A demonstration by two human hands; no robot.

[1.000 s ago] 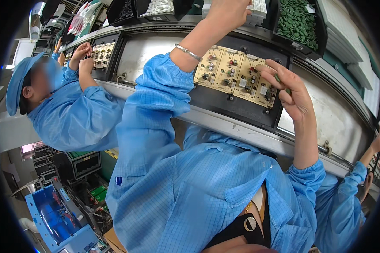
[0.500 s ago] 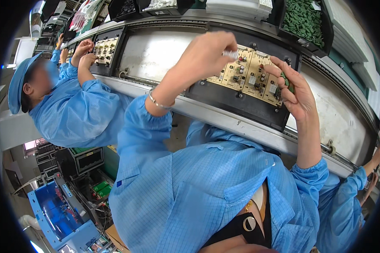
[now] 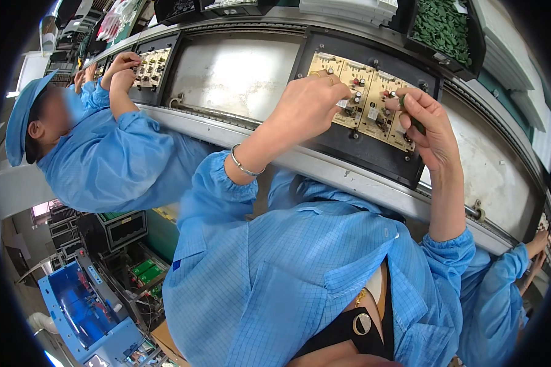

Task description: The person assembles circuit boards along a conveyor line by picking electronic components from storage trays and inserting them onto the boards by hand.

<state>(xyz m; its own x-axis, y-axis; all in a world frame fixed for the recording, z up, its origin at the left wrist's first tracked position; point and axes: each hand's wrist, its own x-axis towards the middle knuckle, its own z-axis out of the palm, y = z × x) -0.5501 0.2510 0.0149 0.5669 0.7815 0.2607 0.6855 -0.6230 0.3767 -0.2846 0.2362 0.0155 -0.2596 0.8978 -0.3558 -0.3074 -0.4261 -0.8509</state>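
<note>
conveyor line (image 3: 239, 73) | left hand (image 3: 309, 104) pinching part on circuit board (image 3: 364, 101) | right hand (image 3: 425, 122) beside

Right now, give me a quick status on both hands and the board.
Left hand pinching a small part onto the tan circuit board. Right hand at the board's right edge, fingers curled on something green. Nothing in the way.

Bright, even light falls from above on the conveyor rail (image 3: 349, 174), with soft glare on the pale metal panel (image 3: 236, 73) just behind it. Shadows deepen below the rail. The fisheye bends the rail strongly, black vignette rings the frame, and detail softens far from the rail
</note>
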